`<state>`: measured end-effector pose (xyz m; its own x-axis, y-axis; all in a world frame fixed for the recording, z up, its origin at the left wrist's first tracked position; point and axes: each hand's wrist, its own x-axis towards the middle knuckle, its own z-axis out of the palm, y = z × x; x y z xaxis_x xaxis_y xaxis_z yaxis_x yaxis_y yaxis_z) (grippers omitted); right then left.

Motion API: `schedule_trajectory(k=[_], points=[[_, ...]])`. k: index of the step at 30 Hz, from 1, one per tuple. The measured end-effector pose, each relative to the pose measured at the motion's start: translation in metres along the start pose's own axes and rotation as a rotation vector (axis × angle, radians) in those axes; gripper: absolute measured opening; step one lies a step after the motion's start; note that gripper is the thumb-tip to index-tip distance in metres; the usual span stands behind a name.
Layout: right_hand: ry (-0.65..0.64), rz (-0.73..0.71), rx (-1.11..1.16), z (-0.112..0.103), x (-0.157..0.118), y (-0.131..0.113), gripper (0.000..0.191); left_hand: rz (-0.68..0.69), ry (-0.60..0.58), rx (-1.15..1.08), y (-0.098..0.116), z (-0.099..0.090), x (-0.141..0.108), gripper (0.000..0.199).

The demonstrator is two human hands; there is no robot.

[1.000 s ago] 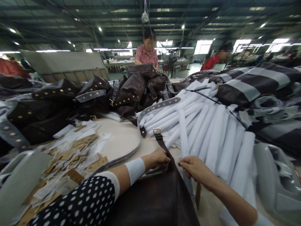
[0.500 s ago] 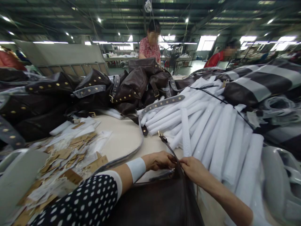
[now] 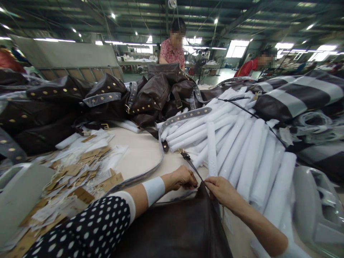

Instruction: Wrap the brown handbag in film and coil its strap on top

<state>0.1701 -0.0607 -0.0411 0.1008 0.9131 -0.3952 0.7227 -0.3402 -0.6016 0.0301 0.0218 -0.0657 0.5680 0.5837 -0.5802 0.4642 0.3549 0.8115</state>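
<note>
The dark brown bag lies at the bottom centre of the frame. It looks soft and slightly saggy, probably with some weight, and its smooth face might slip under the fingers; the seamed upper corner seems the surer hold. The strap leading up from there looks thin, light and bendy. The right hand pinches that corner between thumb and fingers. The left hand has its fingers curled just left of it; I cannot tell what they grip. A small metal buckle sits at the strap's far end.

A dark roof spans the top of the frame. The pale table carries heaped brown bags at upper left and centre, white rolls right of centre and cardboard tags at lower left. At least 2 people show beyond: 1 in pink, 1 in red.
</note>
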Motion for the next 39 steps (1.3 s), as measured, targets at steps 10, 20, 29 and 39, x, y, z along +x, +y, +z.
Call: schedule_trajectory(k=[10,20,29,39], points=[[0.021,-0.03,0.01,0.002,0.0,0.002,0.034,-0.034,-0.01,-0.199,0.0,0.007,0.003,0.027],[0.147,-0.106,-0.085,0.009,-0.001,0.012,0.035,-0.03,-0.08,-0.2,-0.002,0.016,0.018,0.024],[0.146,-0.089,-0.098,0.005,-0.001,0.012,0.033,0.012,-0.023,-0.155,0.003,0.014,0.006,0.011],[0.013,0.082,0.402,-0.002,-0.008,0.012,0.029,0.095,0.008,0.059,0.007,0.0,-0.008,0.01]])
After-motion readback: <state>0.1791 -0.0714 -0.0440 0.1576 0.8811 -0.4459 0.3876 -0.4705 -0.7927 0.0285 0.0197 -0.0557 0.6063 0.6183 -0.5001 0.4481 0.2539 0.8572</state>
